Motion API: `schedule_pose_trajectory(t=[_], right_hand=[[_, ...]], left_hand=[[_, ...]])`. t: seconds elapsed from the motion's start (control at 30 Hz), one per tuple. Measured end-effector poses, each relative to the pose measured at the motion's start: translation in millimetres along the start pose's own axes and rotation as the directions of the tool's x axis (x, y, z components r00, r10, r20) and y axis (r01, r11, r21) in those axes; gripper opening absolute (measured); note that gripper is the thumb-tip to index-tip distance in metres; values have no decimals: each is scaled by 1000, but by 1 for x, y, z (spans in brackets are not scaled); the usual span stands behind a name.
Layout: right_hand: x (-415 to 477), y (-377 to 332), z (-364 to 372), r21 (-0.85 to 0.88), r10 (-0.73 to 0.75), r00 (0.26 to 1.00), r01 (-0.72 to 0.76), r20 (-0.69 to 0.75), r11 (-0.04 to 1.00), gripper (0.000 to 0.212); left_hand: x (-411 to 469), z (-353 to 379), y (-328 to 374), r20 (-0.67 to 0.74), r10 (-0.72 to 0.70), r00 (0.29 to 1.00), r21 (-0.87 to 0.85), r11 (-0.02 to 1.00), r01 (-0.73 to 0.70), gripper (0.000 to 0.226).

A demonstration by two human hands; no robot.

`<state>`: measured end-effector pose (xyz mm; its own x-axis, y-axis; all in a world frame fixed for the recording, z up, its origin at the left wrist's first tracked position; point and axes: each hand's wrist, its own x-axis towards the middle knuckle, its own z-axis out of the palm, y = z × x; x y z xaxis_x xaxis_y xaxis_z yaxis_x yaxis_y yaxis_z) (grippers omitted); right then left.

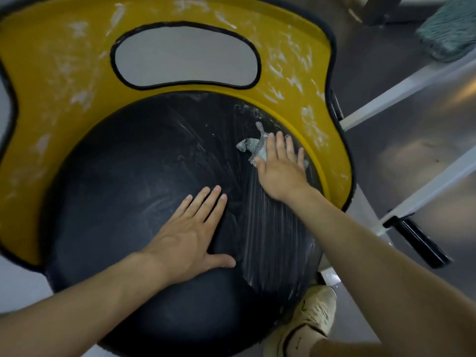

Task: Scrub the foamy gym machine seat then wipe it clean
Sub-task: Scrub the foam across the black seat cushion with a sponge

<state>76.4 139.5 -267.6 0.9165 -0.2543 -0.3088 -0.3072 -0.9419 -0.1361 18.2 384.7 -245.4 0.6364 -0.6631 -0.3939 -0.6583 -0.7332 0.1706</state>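
A round black seat pad (123, 191) fills the middle of the view, with streaks of white foam across its right half. Behind it curves a yellow seat back (64, 81) smeared with foam, with an oval cut-out. My right hand (280, 166) lies flat with straight fingers on a small checked scrub cloth (251, 146) at the pad's upper right, near the yellow rim. Most of the cloth is hidden under the palm. My left hand (190, 235) rests flat and spread on the pad's middle, holding nothing.
White machine frame bars (401, 91) run diagonally at the right, with a black handle (417, 240) below them. A teal fuzzy cloth (448, 34) lies at the top right. My beige shoe (309, 323) stands on the grey floor under the pad's lower right.
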Motion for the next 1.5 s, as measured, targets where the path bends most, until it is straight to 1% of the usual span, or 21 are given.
schedule_pose_trajectory(t=[0.07, 0.13, 0.27, 0.3, 0.37, 0.43, 0.5, 0.57, 0.67, 0.77, 0.83, 0.9, 0.97, 1.0, 1.1, 1.17, 1.23, 1.3, 1.37, 1.43, 1.5], right_hand=[[-8, -1, 0, -7, -12, 1000, 12, 1, 1000, 66], [-44, -5, 9, 3, -55, 998, 55, -11, 998, 66], [-151, -13, 48, -64, -222, 972, 217, -81, 974, 71], [-169, -11, 55, -63, -225, 971, 221, -80, 973, 72], [-192, -5, 62, -42, -169, 983, 167, -75, 985, 77], [-203, -4, 60, -65, -117, 982, 109, -145, 992, 80], [-208, -7, 64, -114, -119, 977, 100, -175, 988, 72], [-207, -11, 75, -122, -137, 975, 117, -177, 986, 67], [-185, -16, 79, -106, -173, 973, 158, -150, 982, 66], [-122, -24, 51, -86, -218, 970, 209, -108, 974, 65], [-56, -25, 29, -43, -157, 983, 153, -98, 987, 63], [4, -25, 6, -14, -60, 996, 59, -66, 998, 63], [32, -23, -8, -13, -9, 1000, 9, -25, 1000, 63], [31, -23, -8, -15, -12, 1000, 12, -18, 1000, 63], [-28, -25, 8, -10, -103, 994, 103, -39, 995, 65], [-95, -26, 35, -49, -186, 981, 183, -63, 982, 66], [-162, -27, 63, -98, -222, 971, 213, -91, 972, 68], [-211, -26, 84, -85, -199, 973, 190, -116, 978, 69], [-240, -23, 96, -53, -166, 977, 160, -132, 986, 68], [-252, -17, 102, -31, -159, 979, 157, -123, 987, 67], [-243, -4, 97, -26, -145, 982, 143, -120, 989, 69]], left_hand=[[1, -2, 1, 16, -6, 1000, 5, 1000, 6, 119], [1, -4, 1, 28, -9, 1000, -18, 1000, 10, 120], [-2, -4, 1, 27, -22, 999, -55, 998, 23, 121], [-3, -3, 1, 21, -23, 1000, -55, 998, 24, 121], [-8, -2, 1, 14, -25, 1000, -60, 998, 25, 121], [-13, -1, 1, 11, -29, 1000, -76, 997, 30, 120], [-18, 2, 0, 5, -29, 1000, -74, 997, 29, 119], [-22, 4, -2, -2, -25, 1000, -73, 997, 25, 118], [-23, 4, -6, -9, -17, 1000, -86, 996, 16, 117], [-25, 3, -11, 0, -14, 1000, -92, 996, 14, 118], [-25, 3, -14, 14, -27, 1000, -82, 996, 28, 118], [-25, 2, -15, 39, -29, 999, -62, 998, 31, 119], [-23, 2, -15, 42, -31, 999, -45, 998, 33, 120], [-22, 2, -15, 42, -33, 999, -44, 998, 35, 120], [-21, 0, -13, 48, -33, 998, -67, 997, 36, 121], [-21, -1, -12, 55, -36, 998, -74, 996, 40, 123], [-20, -1, -11, 56, -43, 998, -69, 997, 46, 124], [-19, -1, -10, 56, -42, 998, -47, 998, 44, 123], [-21, -1, -10, 51, -41, 998, -34, 999, 43, 122], [-23, -1, -9, 48, -40, 998, -38, 998, 41, 120], [-25, 0, -7, 54, -38, 998, -46, 998, 41, 118]])
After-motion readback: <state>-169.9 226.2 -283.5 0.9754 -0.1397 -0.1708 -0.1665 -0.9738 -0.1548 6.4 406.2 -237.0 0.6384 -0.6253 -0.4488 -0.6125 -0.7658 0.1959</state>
